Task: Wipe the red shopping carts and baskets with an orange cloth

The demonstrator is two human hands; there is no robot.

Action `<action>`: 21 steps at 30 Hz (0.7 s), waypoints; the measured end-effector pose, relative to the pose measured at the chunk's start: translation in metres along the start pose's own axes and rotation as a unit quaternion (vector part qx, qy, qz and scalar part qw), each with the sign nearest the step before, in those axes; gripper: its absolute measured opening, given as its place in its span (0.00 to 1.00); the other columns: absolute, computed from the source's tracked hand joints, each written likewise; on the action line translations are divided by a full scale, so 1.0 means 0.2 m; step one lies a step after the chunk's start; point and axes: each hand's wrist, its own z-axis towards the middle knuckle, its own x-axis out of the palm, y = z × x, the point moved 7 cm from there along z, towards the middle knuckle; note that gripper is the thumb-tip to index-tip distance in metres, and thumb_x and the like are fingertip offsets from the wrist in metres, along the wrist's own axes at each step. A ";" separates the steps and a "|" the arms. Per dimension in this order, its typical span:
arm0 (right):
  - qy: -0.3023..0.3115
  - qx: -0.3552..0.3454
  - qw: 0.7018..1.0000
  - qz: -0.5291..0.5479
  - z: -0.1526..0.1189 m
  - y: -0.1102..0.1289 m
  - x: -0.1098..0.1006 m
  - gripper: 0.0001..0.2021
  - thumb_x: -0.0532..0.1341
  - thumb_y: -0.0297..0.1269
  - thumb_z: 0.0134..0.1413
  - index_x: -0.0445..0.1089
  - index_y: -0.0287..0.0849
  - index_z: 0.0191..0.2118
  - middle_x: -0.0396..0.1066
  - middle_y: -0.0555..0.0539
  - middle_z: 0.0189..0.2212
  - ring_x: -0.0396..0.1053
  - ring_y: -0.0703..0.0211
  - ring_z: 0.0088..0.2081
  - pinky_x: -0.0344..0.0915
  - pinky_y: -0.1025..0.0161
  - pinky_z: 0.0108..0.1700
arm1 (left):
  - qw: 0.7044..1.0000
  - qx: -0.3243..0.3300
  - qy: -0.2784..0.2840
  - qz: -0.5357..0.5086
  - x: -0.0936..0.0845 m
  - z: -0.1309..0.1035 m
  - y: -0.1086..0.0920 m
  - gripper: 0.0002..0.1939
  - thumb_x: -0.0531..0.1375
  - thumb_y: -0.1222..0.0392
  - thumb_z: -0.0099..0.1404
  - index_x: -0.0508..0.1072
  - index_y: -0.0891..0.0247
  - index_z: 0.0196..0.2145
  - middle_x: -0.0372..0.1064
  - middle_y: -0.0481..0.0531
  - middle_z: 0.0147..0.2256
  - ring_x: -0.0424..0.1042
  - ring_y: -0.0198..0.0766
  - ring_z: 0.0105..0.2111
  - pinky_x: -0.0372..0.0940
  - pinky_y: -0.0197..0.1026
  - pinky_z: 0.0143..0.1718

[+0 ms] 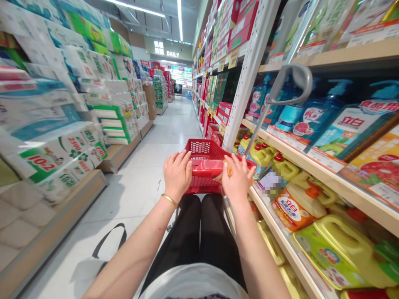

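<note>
A red plastic shopping basket (204, 166) with perforated walls stands just in front of my knees. My left hand (177, 174) lies over the left end of its near rim, fingers curled forward and thumb down its side. At the right end is my right hand (237, 174), with a crinkled orange thing (230, 170) between thumb and fingers; its kind is unclear. A grey pull handle (299, 83) on a long metal rod rises on the basket's right, leaning toward the shelves. The basket's floor is mostly hidden.
Close on my right, shelves (327, 158) hold blue pump bottles (314, 120) and yellow detergent jugs (299, 203). Tissue packs (65, 153) are stacked along the left. Between them the tiled aisle (174, 116) runs forward. A pale bag (93, 270) with a dark strap lies by my left side.
</note>
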 end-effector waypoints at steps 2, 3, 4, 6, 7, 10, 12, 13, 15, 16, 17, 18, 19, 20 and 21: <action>0.031 -0.084 0.996 0.023 -0.05 0.22 0.06 0.20 0.53 0.43 0.73 0.70 0.53 0.63 0.65 0.50 0.68 0.47 0.43 0.74 0.27 0.27 0.73 | 1.000 0.003 0.004 0.002 0.00 0.00 0.01 0.25 0.46 0.51 0.78 0.72 0.58 0.63 0.71 0.56 0.62 0.64 0.53 0.63 0.55 0.59 0.66; 0.045 -0.120 0.991 0.033 -0.08 0.33 0.08 0.20 0.54 0.43 0.72 0.70 0.53 0.64 0.64 0.50 0.68 0.47 0.44 0.74 0.26 0.29 0.74 | 1.000 0.005 0.005 0.003 0.00 0.00 0.01 0.25 0.46 0.51 0.78 0.72 0.58 0.63 0.71 0.56 0.62 0.65 0.53 0.63 0.55 0.59 0.66; 0.058 -0.147 0.987 0.041 -0.10 0.40 0.10 0.20 0.54 0.43 0.72 0.69 0.54 0.64 0.64 0.51 0.69 0.47 0.45 0.74 0.26 0.31 0.74 | 1.000 0.007 0.007 0.004 0.00 0.00 0.01 0.25 0.45 0.51 0.78 0.72 0.58 0.63 0.70 0.56 0.63 0.65 0.53 0.63 0.55 0.59 0.65; 0.070 -0.163 0.983 0.046 -0.11 0.45 0.12 0.19 0.55 0.43 0.72 0.69 0.55 0.64 0.63 0.51 0.69 0.48 0.46 0.74 0.25 0.32 0.74 | 1.000 0.012 0.011 0.006 0.00 0.00 0.01 0.25 0.45 0.51 0.79 0.72 0.59 0.64 0.70 0.56 0.63 0.65 0.53 0.63 0.56 0.59 0.65; 0.068 -0.152 0.985 0.042 -0.10 0.42 0.11 0.19 0.55 0.43 0.72 0.69 0.56 0.64 0.64 0.51 0.69 0.50 0.46 0.73 0.25 0.31 0.74 | 1.000 0.015 0.012 0.007 0.00 0.00 0.01 0.25 0.45 0.51 0.79 0.71 0.59 0.64 0.70 0.56 0.63 0.65 0.53 0.63 0.56 0.59 0.65; 0.033 -0.062 0.997 0.016 -0.03 0.13 0.05 0.19 0.53 0.42 0.72 0.71 0.56 0.62 0.65 0.50 0.68 0.53 0.45 0.72 0.26 0.25 0.72 | 1.000 0.017 0.013 0.006 0.00 0.00 0.00 0.25 0.46 0.51 0.78 0.71 0.59 0.64 0.70 0.56 0.63 0.65 0.53 0.63 0.56 0.59 0.65; -0.007 0.024 1.000 0.002 0.02 -0.09 -0.01 0.19 0.50 0.43 0.73 0.73 0.56 0.60 0.66 0.50 0.67 0.54 0.43 0.71 0.27 0.22 0.70 | 1.000 0.012 0.010 0.003 0.00 -0.01 -0.01 0.25 0.46 0.51 0.78 0.72 0.59 0.64 0.69 0.55 0.64 0.65 0.53 0.63 0.56 0.59 0.65; -0.026 0.057 0.998 -0.005 0.03 -0.17 -0.03 0.19 0.50 0.43 0.73 0.74 0.55 0.59 0.66 0.49 0.67 0.54 0.41 0.72 0.28 0.20 0.70 | 1.000 0.010 0.007 0.002 0.00 -0.01 -0.01 0.25 0.46 0.51 0.78 0.72 0.59 0.63 0.69 0.55 0.64 0.65 0.53 0.63 0.56 0.59 0.65; -0.044 0.081 0.996 -0.009 0.04 -0.20 -0.04 0.19 0.50 0.44 0.73 0.75 0.54 0.58 0.66 0.49 0.67 0.51 0.38 0.72 0.29 0.19 0.69 | 1.000 0.006 0.003 0.003 0.00 -0.01 -0.01 0.24 0.47 0.52 0.78 0.72 0.59 0.63 0.69 0.54 0.64 0.65 0.53 0.63 0.56 0.58 0.65; -0.043 0.068 0.997 -0.006 0.03 -0.15 -0.03 0.19 0.50 0.44 0.73 0.75 0.53 0.58 0.66 0.48 0.67 0.50 0.38 0.73 0.29 0.19 0.69 | 1.000 0.006 0.001 0.005 0.00 -0.01 -0.01 0.24 0.47 0.52 0.78 0.73 0.59 0.63 0.69 0.54 0.64 0.65 0.53 0.63 0.56 0.58 0.65; -0.035 0.040 0.999 0.000 0.02 -0.07 0.00 0.19 0.50 0.44 0.73 0.75 0.53 0.59 0.66 0.48 0.67 0.49 0.38 0.73 0.29 0.20 0.69 | 1.000 0.007 -0.001 0.006 0.00 -0.01 0.00 0.24 0.47 0.52 0.78 0.73 0.59 0.63 0.70 0.54 0.63 0.65 0.53 0.62 0.56 0.57 0.64; -0.022 0.001 1.000 0.009 -0.01 0.03 0.03 0.19 0.51 0.43 0.73 0.74 0.53 0.60 0.66 0.49 0.67 0.48 0.39 0.74 0.28 0.21 0.70 | 1.000 0.008 -0.001 0.008 0.00 -0.01 0.00 0.24 0.46 0.52 0.78 0.72 0.59 0.63 0.70 0.54 0.63 0.65 0.53 0.62 0.56 0.57 0.64; -0.008 -0.041 0.999 0.017 -0.03 0.15 0.06 0.19 0.52 0.43 0.72 0.73 0.53 0.61 0.66 0.49 0.67 0.47 0.40 0.74 0.28 0.23 0.71 | 1.000 0.011 0.000 0.009 0.00 -0.01 0.00 0.24 0.46 0.52 0.78 0.72 0.59 0.63 0.70 0.54 0.63 0.65 0.53 0.62 0.56 0.57 0.64; 0.010 -0.086 0.996 0.025 -0.06 0.26 0.08 0.19 0.53 0.43 0.72 0.72 0.54 0.62 0.66 0.49 0.67 0.47 0.42 0.74 0.27 0.26 0.72 | 1.000 0.012 0.002 0.010 0.00 -0.01 0.01 0.25 0.46 0.52 0.79 0.72 0.59 0.63 0.70 0.55 0.63 0.65 0.53 0.62 0.56 0.57 0.64; 0.024 -0.121 0.992 0.031 -0.08 0.35 0.11 0.19 0.54 0.42 0.72 0.71 0.54 0.63 0.65 0.50 0.68 0.46 0.43 0.74 0.26 0.28 0.73 | 1.000 0.014 0.004 0.010 0.00 -0.01 0.01 0.25 0.46 0.52 0.79 0.72 0.59 0.63 0.70 0.55 0.63 0.65 0.53 0.62 0.57 0.57 0.64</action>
